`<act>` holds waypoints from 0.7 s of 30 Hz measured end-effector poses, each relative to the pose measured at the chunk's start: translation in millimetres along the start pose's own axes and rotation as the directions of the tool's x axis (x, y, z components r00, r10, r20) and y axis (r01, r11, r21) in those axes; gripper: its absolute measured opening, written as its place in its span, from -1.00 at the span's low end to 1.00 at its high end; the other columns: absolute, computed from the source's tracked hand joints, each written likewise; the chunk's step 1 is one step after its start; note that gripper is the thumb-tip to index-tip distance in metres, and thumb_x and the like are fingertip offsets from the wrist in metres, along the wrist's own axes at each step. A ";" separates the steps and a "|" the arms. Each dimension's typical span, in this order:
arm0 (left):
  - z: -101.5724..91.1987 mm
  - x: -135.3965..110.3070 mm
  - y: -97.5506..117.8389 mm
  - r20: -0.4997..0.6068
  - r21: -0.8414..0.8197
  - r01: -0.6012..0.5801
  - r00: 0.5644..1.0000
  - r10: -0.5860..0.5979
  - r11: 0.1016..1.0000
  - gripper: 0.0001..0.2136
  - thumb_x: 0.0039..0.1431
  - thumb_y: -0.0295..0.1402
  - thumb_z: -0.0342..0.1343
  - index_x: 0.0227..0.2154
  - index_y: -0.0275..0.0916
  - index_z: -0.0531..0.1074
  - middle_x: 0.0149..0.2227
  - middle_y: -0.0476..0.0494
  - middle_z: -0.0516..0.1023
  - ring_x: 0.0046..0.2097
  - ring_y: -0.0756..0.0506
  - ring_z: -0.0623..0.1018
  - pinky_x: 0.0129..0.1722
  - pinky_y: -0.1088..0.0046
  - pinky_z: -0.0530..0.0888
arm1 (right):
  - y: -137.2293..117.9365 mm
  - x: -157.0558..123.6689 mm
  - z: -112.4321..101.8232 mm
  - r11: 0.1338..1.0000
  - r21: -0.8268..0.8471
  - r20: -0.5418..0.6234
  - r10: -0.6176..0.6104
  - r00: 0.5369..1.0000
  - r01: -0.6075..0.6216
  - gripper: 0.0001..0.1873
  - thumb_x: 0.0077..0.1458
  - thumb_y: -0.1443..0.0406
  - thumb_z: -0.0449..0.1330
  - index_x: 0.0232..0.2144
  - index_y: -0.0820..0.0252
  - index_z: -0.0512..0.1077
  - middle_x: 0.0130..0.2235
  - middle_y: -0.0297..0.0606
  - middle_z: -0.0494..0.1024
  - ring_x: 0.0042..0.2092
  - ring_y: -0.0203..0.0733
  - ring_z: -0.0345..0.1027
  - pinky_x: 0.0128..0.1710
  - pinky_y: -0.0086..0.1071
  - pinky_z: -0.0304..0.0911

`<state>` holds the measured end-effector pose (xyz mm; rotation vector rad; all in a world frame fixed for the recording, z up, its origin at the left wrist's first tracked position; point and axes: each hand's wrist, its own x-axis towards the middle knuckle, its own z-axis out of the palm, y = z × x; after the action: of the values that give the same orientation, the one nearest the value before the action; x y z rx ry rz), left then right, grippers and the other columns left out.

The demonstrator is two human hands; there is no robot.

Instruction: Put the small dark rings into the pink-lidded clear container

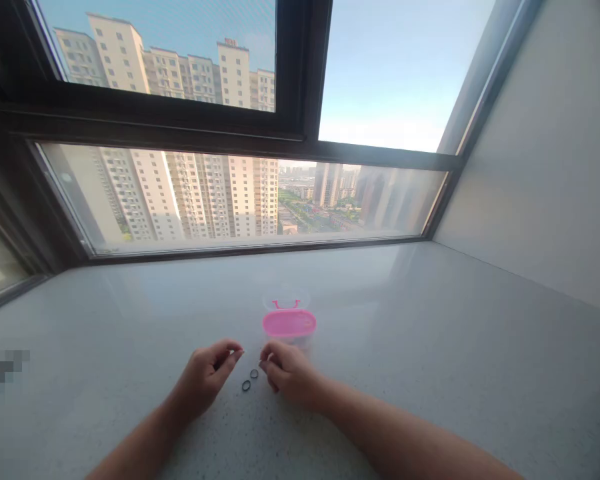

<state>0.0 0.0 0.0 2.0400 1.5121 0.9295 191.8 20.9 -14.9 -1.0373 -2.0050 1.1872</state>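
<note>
Hands [207, 375] [291, 375] pinched, contents unclear, near 2 dark rings [246, 390]

A broad, pale grey ledge [460, 347], finely speckled toward the near side and faintly glossy farther back, runs up to the window in front of me. Around its middle stands an oval pink-rimmed container [289, 323] with a see-through body, a small pink handle [287, 307] showing just behind it. Nearer, to the container's left, two small dark rings lie flat, the far ring [255, 378] just beside the near ring [247, 391].
</note>
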 end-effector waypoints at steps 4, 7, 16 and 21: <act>-0.5 0.0 1.7 0.008 -0.003 -0.002 1.000 0.002 1.000 -0.75 0.12 -0.23 -0.07 -0.44 -0.27 0.42 -0.68 0.12 0.15 -0.60 0.05 0.16 -0.59 0.59 0.13 | 0.9 -0.1 0.2 1.000 -0.003 0.003 -0.009 1.000 0.009 -0.90 0.04 0.34 0.01 -0.35 0.22 0.30 -0.66 -0.48 0.27 -0.62 -0.41 0.13 -0.59 -0.57 0.06; -1.0 0.3 2.9 0.026 -0.018 0.001 1.000 0.000 1.000 -0.74 0.11 -0.22 -0.07 -0.45 -0.27 0.43 -0.67 0.11 0.18 -0.59 0.04 0.19 -0.58 0.59 0.15 | 1.2 -0.2 0.6 1.000 -0.015 -0.003 -0.009 1.000 0.009 -0.90 0.04 0.35 0.02 -0.35 0.22 0.30 -0.66 -0.47 0.27 -0.62 -0.40 0.13 -0.59 -0.57 0.05; -2.1 1.4 4.7 0.016 -0.081 0.003 1.000 -0.002 0.997 -0.75 0.07 -0.23 -0.04 -0.48 -0.28 0.45 -0.64 0.06 0.31 -0.56 0.02 0.28 -0.53 0.57 0.24 | 1.1 0.9 1.0 1.000 -0.016 0.001 -0.005 1.000 0.005 -0.91 0.02 0.35 0.02 -0.37 0.22 0.30 -0.65 -0.47 0.28 -0.62 -0.41 0.13 -0.59 -0.57 0.05; -1.5 1.7 4.0 0.053 -0.080 0.015 0.999 -0.011 0.997 -0.74 0.10 -0.23 -0.07 -0.46 -0.28 0.43 -0.62 0.06 0.31 -0.54 0.02 0.28 -0.54 0.58 0.22 | 0.9 0.5 0.7 1.000 -0.016 -0.006 -0.008 1.000 0.008 -0.92 0.01 0.36 0.02 -0.38 0.22 0.30 -0.66 -0.47 0.27 -0.61 -0.41 0.13 -0.59 -0.57 0.04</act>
<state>1.8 0.3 4.2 1.9803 1.4354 0.9092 191.3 21.2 -15.9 -1.0387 -2.0155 1.1641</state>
